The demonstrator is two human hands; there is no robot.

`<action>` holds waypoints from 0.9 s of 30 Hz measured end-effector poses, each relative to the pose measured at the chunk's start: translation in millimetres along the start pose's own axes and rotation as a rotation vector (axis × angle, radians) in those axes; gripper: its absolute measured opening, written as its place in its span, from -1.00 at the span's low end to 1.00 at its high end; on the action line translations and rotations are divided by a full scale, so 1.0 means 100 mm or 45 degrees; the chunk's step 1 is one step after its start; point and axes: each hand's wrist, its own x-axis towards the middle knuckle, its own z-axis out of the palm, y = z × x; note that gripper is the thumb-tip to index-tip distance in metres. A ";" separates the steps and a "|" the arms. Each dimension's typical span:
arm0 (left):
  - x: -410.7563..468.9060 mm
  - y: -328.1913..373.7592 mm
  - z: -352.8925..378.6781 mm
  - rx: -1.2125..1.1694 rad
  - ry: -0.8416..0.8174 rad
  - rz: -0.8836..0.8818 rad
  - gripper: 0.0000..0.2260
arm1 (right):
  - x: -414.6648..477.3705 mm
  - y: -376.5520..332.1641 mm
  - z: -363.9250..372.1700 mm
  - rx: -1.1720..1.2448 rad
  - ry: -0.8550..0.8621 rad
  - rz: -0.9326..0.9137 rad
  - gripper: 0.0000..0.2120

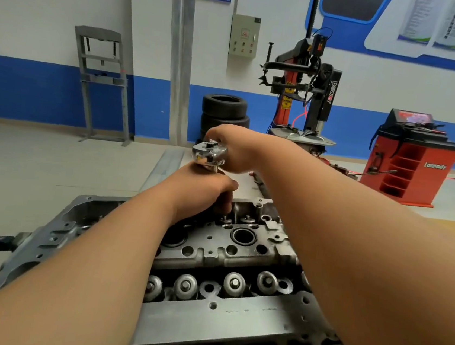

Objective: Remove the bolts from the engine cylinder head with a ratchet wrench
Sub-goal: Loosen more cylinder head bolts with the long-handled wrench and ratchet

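**Both hands on the ratchet wrench, at the far end of the cylinder head**

The ratchet wrench (pixel 209 153) stands above the far end of the cylinder head (pixel 239 256), with its round chrome head on top. The right hand (pixel 234 150) comes from the right and is closed around the wrench just beside this chrome head. Its fingers are curled and they hide the handle. The left hand (pixel 204 191) is directly under the chrome head and is curled around the vertical shaft that goes down to the cylinder head. Where the shaft meets the metal is hidden by this hand.

A small bolt (pixel 248 218) stands upright in the cylinder head, near the left hand's fingers on their right side. A round dark well (pixel 243 236) opens in the middle strip of the head. A row of valve spring caps (pixel 233 283) runs along its near side, between the two forearms.

Behind, on the workshop floor, there is a stack of tyres (pixel 224 112), a tyre changer (pixel 306 90) to its right and a red wheel balancer (pixel 408 164) further right. A grey press frame (pixel 101 78) stands against the wall on the left.
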 end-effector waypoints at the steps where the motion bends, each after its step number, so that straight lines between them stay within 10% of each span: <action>1: 0.00 0.00 0.00 0.004 -0.012 0.001 -0.64 | 0.02 -0.01 0.01 0.017 0.001 -0.017 -0.75; 16: -0.05 0.07 0.04 0.165 0.052 -0.008 -0.48 | -0.59 0.09 -0.02 -0.363 0.145 0.431 -0.63; 27: -0.09 0.16 0.08 0.194 0.053 0.086 -0.74 | -1.57 -0.68 -0.10 -0.688 0.168 0.186 -0.62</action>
